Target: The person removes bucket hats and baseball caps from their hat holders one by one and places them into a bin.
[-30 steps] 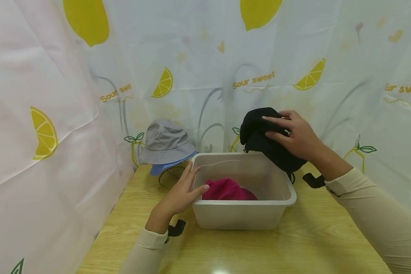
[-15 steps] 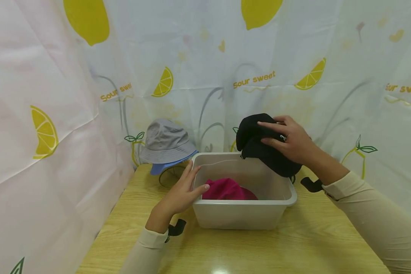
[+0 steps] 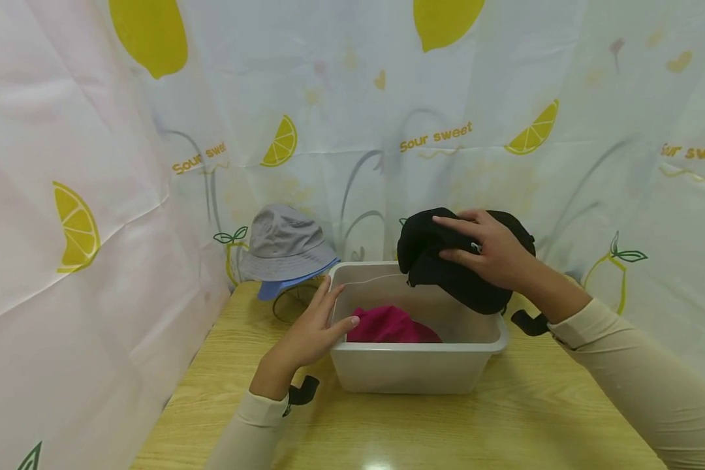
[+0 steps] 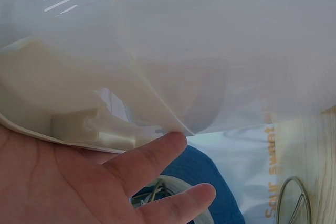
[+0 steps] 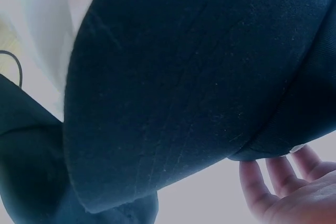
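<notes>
A black cap [image 3: 429, 248] hangs tilted over the right rear of a whitish plastic tub [image 3: 411, 365], gripped from above by my right hand [image 3: 493, 251]. Its wide dark brim [image 5: 173, 93] fills much of the right wrist view, with fingertips at the far edge. My left hand [image 3: 308, 333] rests with straight fingers against the tub's left rim; in the left wrist view the fingers [image 4: 147, 161] lie along the outside wall. Inside the tub, toward the front left, sits a bright pink cap [image 3: 388, 325].
Behind the tub's left corner, a grey bucket hat [image 3: 284, 245] sits over a blue hat [image 3: 273, 288] on a wire stand [image 3: 279, 310]. Another black hat [image 3: 514, 228] shows behind my right hand. The wooden table [image 3: 411, 431] meets a lemon-print curtain [image 3: 341, 117].
My right hand has lowered the black cap and brought it slightly left over the tub, uncovering another black hat behind. The left hand and tub have stayed put.
</notes>
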A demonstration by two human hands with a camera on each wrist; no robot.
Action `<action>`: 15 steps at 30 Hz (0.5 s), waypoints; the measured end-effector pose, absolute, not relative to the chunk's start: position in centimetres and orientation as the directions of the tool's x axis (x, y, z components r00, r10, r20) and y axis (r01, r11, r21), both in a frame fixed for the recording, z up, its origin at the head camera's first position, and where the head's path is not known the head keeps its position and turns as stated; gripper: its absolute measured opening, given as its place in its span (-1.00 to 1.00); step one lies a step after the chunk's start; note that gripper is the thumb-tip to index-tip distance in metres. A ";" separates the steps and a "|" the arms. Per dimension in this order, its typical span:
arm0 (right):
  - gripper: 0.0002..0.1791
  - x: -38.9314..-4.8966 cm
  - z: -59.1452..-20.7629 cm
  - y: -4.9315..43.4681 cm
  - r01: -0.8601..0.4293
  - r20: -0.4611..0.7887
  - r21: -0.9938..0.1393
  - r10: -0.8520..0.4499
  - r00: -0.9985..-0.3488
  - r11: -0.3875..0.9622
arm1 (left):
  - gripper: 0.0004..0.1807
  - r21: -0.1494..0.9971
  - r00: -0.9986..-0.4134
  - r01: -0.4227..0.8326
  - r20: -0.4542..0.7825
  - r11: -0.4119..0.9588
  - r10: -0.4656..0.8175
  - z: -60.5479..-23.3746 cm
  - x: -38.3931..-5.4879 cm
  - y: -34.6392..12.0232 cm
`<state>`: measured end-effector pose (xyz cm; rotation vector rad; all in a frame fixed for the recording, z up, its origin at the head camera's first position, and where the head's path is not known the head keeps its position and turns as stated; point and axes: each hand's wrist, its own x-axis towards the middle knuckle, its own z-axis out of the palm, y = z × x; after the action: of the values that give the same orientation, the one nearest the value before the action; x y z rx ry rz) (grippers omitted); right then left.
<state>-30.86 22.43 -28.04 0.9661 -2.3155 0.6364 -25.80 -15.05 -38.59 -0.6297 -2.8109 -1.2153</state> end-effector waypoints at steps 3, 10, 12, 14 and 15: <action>-0.27 -30.7 -28.0 22.1 -0.740 0.616 -0.224 -0.497 -0.611 0.634 | -0.03 0.696 -0.919 0.366 0.167 0.618 0.357 -38.6 -25.8 -15.1; -0.25 -30.3 -28.1 21.4 -0.751 0.582 -0.228 -0.531 -0.616 0.620 | -0.04 0.696 -0.919 0.367 0.167 0.618 0.358 -38.6 -25.8 -15.1; -0.24 -30.3 -28.2 21.2 -0.754 0.573 -0.228 -0.542 -0.615 0.615 | -0.04 0.694 -0.919 0.367 0.166 0.619 0.358 -38.5 -25.8 -15.1; -0.23 -30.4 -28.4 21.1 -0.759 0.563 -0.227 -0.553 -0.614 0.610 | -0.04 0.694 -0.919 0.365 0.163 0.621 0.359 -38.5 -25.8 -15.1; -0.24 -30.4 -28.4 21.1 -0.762 0.559 -0.226 -0.560 -0.611 0.607 | -0.03 0.695 -0.919 0.365 0.162 0.620 0.359 -38.5 -25.8 -15.1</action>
<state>-30.38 21.07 -28.44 1.0512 -2.3984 0.6283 -25.77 -15.13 -38.48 -0.6298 -2.8210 -1.2120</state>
